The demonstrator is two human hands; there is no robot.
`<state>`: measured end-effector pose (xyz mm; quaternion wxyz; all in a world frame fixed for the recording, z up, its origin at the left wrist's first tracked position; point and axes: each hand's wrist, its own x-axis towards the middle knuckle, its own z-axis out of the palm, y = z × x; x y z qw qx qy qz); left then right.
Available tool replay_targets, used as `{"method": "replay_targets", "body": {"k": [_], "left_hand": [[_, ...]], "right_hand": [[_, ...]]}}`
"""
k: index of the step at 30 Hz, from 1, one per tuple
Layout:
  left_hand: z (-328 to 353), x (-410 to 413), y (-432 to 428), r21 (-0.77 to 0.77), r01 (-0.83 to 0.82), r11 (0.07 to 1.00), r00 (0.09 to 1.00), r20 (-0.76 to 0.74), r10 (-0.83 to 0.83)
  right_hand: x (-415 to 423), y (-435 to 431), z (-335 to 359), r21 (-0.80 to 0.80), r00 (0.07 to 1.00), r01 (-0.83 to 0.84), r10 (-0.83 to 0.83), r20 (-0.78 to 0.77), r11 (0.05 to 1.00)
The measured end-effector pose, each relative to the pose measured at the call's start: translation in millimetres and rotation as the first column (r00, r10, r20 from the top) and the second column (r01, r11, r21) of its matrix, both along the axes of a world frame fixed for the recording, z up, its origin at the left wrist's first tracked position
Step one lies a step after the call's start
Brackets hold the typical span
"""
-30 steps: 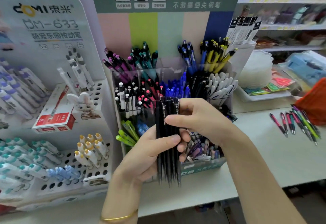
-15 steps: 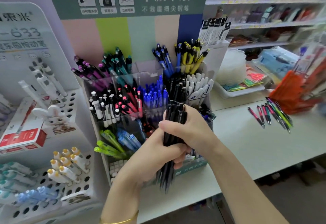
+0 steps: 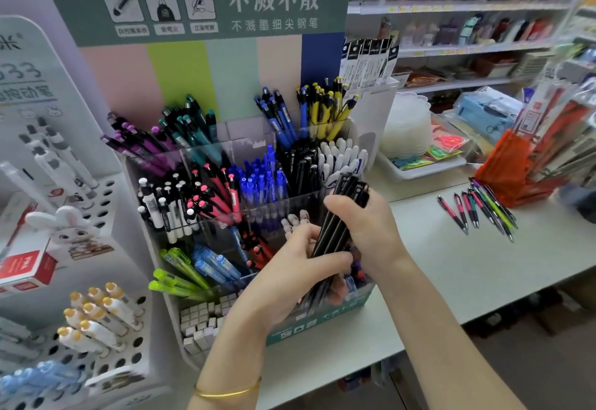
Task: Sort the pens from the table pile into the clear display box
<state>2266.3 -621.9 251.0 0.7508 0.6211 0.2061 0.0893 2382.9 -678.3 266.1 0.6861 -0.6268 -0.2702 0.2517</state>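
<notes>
A bundle of black pens (image 3: 335,232) tilts with its tops up and to the right, in front of the clear display box (image 3: 258,212). My left hand (image 3: 290,277) grips the bundle's lower half. My right hand (image 3: 367,225) wraps the upper half from the right. The box has several compartments filled with purple, teal, blue, yellow, black, white and pink pens. A small pile of pink, green and purple pens (image 3: 480,209) lies on the white table (image 3: 451,264) to the right, away from both hands.
A white perforated pen stand (image 3: 80,280) with a rabbit figure stands at the left. An orange holder (image 3: 516,174) and a white tray (image 3: 416,167) with coloured items sit at the back right. Store shelves fill the background.
The black pen bundle has tilted from upright to leaning right, and both hands have shifted right with it. The view has turned right, so the pen pile sits closer to the centre.
</notes>
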Motion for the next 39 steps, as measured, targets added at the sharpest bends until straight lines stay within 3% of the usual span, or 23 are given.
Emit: {"method": "replay_targets", "body": {"k": [3, 6, 8, 12, 16, 22, 32, 39], "left_hand": [[-4.8, -4.6, 1.8, 0.089, 0.040, 0.995, 0.999, -0.026, -0.038], [-5.4, -3.5, 6.4, 0.110, 0.053, 0.992, 0.998, -0.020, -0.051], [-4.2, -1.0, 9.1, 0.130, 0.057, 0.990, 0.998, -0.032, -0.053], [2.5, 7.3, 13.4, 0.132, -0.120, 0.984, 0.991, -0.047, 0.127], [3.8, 6.7, 23.2, 0.156, -0.394, 0.906, 0.917, 0.000, 0.399], [-0.5, 2.5, 28.2, 0.101, -0.511, 0.854, 0.859, 0.008, 0.513], [-0.7, 2.0, 29.4, 0.100, -0.502, 0.859, 0.864, 0.009, 0.503], [-0.8, 3.8, 30.2, 0.122, -0.498, 0.859, 0.866, 0.023, 0.499]], "right_hand": [[13.1, 3.8, 2.7, 0.051, 0.997, 0.031, -0.027, -0.079, 0.998], [26.4, 4.4, 8.9, 0.006, 0.970, -0.190, 0.189, -0.152, 0.982], [31.6, 5.3, 15.9, -0.041, 0.961, -0.269, 0.265, -0.084, 0.962], [37.5, 15.6, 30.8, -0.005, 0.986, -0.049, 0.049, 0.156, 0.999], [50.8, 30.3, 34.6, 0.073, 0.886, 0.228, -0.238, 0.397, 0.971], [47.2, 54.3, 34.1, 0.153, 0.790, 0.293, -0.329, 0.518, 0.944], [51.7, 70.3, 29.6, 0.162, 0.649, 0.209, -0.261, 0.714, 0.964], [57.6, 74.2, 30.2, -0.008, 0.708, 0.153, -0.104, 0.698, 0.988]]}}
